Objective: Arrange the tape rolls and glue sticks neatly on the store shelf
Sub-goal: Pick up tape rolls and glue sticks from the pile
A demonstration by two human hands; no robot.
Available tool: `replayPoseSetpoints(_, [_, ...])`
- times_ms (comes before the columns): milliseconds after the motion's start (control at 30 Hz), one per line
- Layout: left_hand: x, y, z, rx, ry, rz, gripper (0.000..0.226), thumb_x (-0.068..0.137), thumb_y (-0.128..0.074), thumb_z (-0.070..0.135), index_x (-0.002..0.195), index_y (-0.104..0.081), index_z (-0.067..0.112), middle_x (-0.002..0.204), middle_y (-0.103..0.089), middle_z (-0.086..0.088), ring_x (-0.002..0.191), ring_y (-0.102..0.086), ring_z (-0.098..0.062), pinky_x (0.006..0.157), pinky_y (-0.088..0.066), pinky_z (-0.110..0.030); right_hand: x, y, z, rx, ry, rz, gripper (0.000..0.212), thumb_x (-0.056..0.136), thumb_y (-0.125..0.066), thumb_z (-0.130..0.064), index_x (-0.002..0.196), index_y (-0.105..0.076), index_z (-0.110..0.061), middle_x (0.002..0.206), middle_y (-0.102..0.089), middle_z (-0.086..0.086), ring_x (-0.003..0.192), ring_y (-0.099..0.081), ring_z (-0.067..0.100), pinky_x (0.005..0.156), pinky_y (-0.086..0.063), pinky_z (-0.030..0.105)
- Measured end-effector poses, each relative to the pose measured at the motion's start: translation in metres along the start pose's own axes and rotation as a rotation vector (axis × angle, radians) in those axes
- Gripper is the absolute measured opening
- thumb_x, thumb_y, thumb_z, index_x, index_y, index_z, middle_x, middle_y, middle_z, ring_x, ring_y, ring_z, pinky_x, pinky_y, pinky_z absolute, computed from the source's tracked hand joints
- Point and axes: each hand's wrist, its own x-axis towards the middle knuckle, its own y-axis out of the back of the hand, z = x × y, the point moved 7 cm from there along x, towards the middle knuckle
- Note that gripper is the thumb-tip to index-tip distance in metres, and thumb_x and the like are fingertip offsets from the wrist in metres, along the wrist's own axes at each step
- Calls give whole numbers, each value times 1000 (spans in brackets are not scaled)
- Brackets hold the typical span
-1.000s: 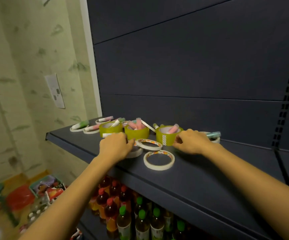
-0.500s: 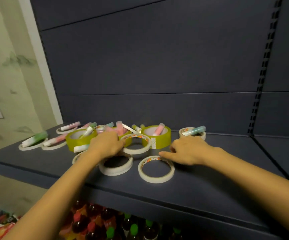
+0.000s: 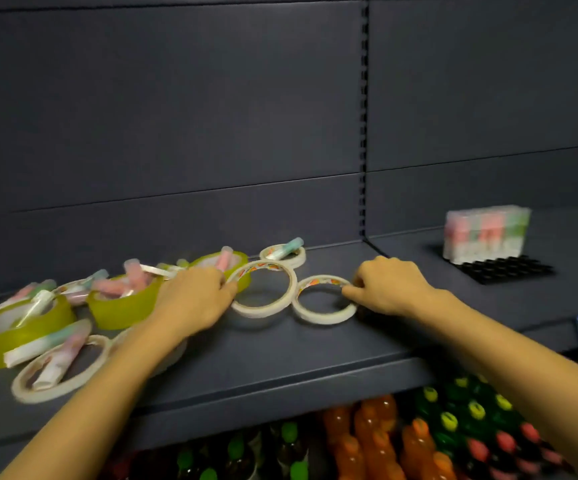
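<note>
Bottled drinks [image 3: 377, 441] are seen below the shelf [image 3: 298, 355]. On it, the left hand [image 3: 194, 299] is closed on one white tape roll [image 3: 263, 289], and the right hand [image 3: 389, 289] pinches the adjoining white roll [image 3: 325, 299]. Yellow-green rolls [image 3: 124, 303] holding glue sticks [image 3: 131, 282] are noted left; a wrapped pack [image 3: 486, 233] is noted far right.
</note>
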Motion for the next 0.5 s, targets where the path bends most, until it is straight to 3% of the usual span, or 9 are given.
replayPoseSetpoints(67, [7,-2,31,18,-75,13,39,97,-35,41,101,-60,12,112,-59,-15,108,-51,-33,85,-37,-38,-20,11,38,-8,-79,56,40,89,-46,-52,80,-66,-18,76,-51,6,74,-50,28,58,-32,28])
replayPoseSetpoints(167, [12,-5,84,44,-170,9,38,97,-34,36,84,-62,15,107,-63,-16,97,-53,-33,81,-37,-36,-51,26,93,-29,-174,97,38,89,-46,-49,70,-62,-20,71,-52,3,69,-49,26,50,-27,25])
replayPoseSetpoints(267, [14,-6,138,-4,-224,12,38,97,-34,39,71,-52,18,112,-62,-14,107,-55,-34,83,-42,-37,-79,38,149,-37,-286,114,39,88,-47,-48,62,-55,-19,64,-49,0,67,-48,25,52,-27,25])
replayPoseSetpoints(333, [15,-8,176,-12,-260,21,40,97,-33,40,70,-52,17,99,-62,-11,102,-57,-33,75,-40,-35,-98,44,185,-55,-334,135,40,88,-48,-47,64,-60,-17,61,-47,-1,66,-47,26,50,-25,24])
replayPoseSetpoints(500, [17,-14,280,-83,-306,11,47,97,-33,44,64,-49,15,63,-52,0,68,-53,-26,56,-35,-29,-142,62,277,-127,-386,133,39,89,-48,-47,82,-71,-16,73,-56,5,70,-51,26,55,-33,26])
